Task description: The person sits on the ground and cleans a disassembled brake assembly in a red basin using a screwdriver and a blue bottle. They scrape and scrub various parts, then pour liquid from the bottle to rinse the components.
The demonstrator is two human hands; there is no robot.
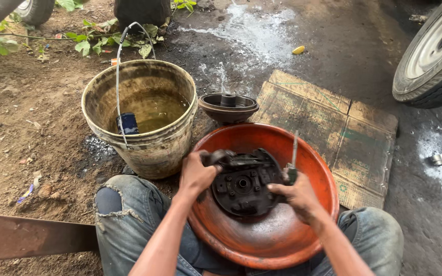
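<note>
A black, greasy brake backing plate with its shoes (243,185) stands tilted inside a wide orange basin (277,240) that rests between my knees. My left hand (196,173) grips the plate's upper left edge, fingers curled over a brake shoe. On the plate's right side, my right hand (297,196) is closed around the handle of a screwdriver (293,156), whose thin metal shaft points up above the hand.
A dirty bucket (141,145) of murky water with a wire handle stands left of the basin. A dark brake drum (228,107) sits behind it. Flattened cardboard (333,122) lies to the right, a car wheel (436,56) at far right. A rusty metal bar (26,236) crosses the lower left.
</note>
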